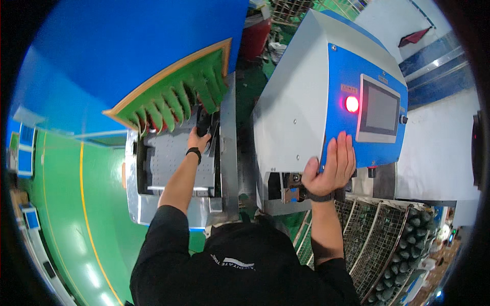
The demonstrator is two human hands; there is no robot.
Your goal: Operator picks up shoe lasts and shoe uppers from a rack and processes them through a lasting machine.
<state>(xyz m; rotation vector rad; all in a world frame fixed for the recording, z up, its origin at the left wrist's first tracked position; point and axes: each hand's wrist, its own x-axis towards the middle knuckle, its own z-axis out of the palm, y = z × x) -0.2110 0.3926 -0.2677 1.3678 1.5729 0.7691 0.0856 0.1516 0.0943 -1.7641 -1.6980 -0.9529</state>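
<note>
My left hand (198, 138) reaches forward over a grey perforated machine bed (176, 160) and grips a small black part (203, 124) under the green toothed edge of a raised blue panel (173, 99). A black band sits on that wrist. My right hand (333, 166) lies flat, fingers apart, against the lower corner of the blue front of a white control cabinet (296, 102), below a lit red button (351, 104) and a grey screen (378, 109).
Wire trays (380, 239) holding several dark rounded parts stand at the lower right. A green floor with a yellow line (84, 204) spreads on the left. A red container (253, 35) stands behind the machine. The metal frame (230, 153) runs between bed and cabinet.
</note>
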